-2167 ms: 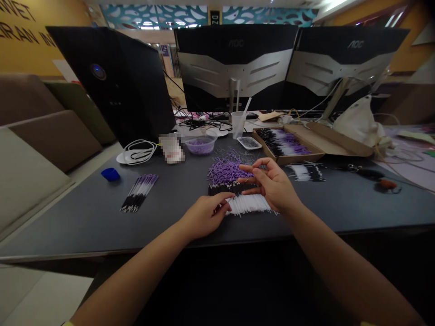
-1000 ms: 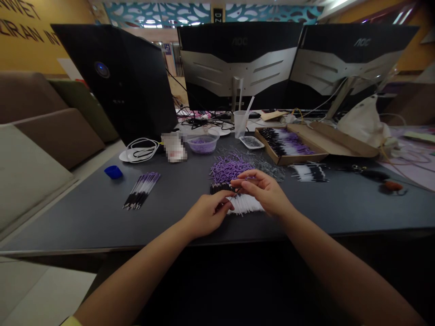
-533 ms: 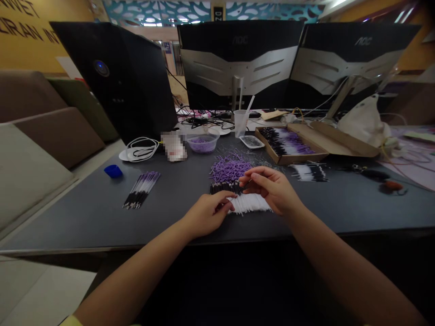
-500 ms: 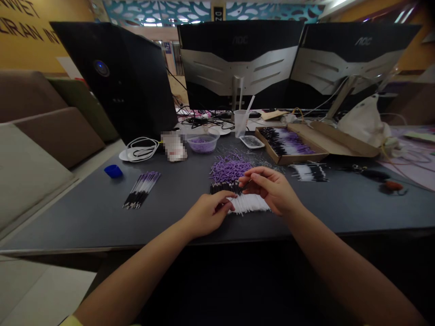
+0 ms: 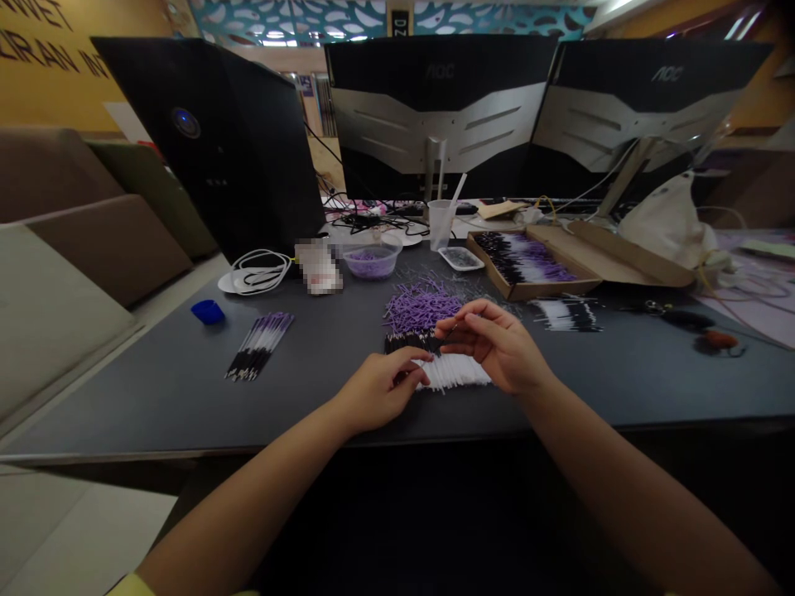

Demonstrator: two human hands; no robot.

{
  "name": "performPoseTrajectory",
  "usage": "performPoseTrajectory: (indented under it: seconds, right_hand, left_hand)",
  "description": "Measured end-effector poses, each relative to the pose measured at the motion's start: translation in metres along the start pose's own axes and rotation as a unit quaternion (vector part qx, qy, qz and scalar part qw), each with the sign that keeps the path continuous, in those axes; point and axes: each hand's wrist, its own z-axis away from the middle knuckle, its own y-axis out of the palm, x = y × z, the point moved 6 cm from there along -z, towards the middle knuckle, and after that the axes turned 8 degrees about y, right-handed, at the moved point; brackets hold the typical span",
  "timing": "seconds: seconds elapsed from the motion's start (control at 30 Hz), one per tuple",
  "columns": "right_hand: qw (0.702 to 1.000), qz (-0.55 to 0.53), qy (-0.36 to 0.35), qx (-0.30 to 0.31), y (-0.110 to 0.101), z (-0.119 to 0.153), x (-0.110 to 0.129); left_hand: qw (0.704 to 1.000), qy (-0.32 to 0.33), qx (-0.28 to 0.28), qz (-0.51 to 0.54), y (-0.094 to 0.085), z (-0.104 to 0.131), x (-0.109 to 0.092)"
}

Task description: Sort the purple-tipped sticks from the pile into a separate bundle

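One slim black stick (image 5: 444, 338) slants above the worktop (image 5: 310, 360), near the middle of its front edge, pinched by the right hand (image 5: 508, 352); whether the left hand (image 5: 376, 393), fingers narrowed, also grips it is unclear. Probably light and stiff, it suits a mid-shaft hold.

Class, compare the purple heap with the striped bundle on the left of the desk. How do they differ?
Colour: the purple heap is purple throughout; the striped bundle runs purple, white, then black.
Arrangement: the purple heap lies jumbled; the striped bundle's sticks lie side by side.
Length: the purple heap's pieces look shorter than the striped bundle's sticks.
Shared: both rest on the desk.
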Motion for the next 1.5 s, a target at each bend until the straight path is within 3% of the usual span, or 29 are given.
performPoseTrajectory:
  seconds: [0.7,1.13,1.37,1.5]
  right_hand:
    - [0.996,0.071,-0.053,-0.032,0.000,0.001,0.001]
    - [0.997,0.046,-0.049,-0.032,0.005,-0.001,-0.015]
    - [0.997,0.062,-0.044,-0.005,0.010,0.004,-0.009]
    - [0.992,0.114,-0.050,-0.023,0.009,0.005,-0.002]
  left_hand:
    - [1.000,-0.011,0.001,-0.013,-0.001,0.000,-0.001]
    - [1.000,-0.007,-0.010,0.013,0.001,0.001,-0.001]
    - [1.000,-0.007,0.000,0.008,0.001,0.001,-0.003]
    - [1.000,0.001,0.002,-0.020,0.001,0.001,-0.002]
